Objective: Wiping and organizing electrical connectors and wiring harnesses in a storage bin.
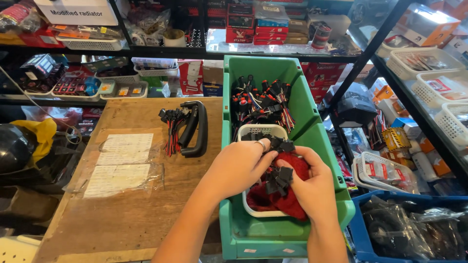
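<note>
Shelves crowd the far side; over green bin (292, 126), left hand (241, 163) pinches one black connector (284, 144), right hand (312, 187) grips red-wired connector bundle (279, 179) w/ the white basket (263, 131) below to catch drops.

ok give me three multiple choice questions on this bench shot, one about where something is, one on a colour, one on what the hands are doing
1. Where does the small white basket sit?
A. inside the green bin
B. on the wooden table
C. on a shelf

2. What colour are the wires piled in the white basket?
A. blue
B. red
C. yellow

3. What state are the two hands in?
A. both flat on the table
B. one raised in the air
C. both closed on a bunch of black connectors

Answers:
1. A, the basket stands within the green bin's walls, near its front.
2. B, the red wires fill the basket under the hands.
3. C, the left hand and right hand meet over the basket, their fingers wrapped about the black connectors.
</note>
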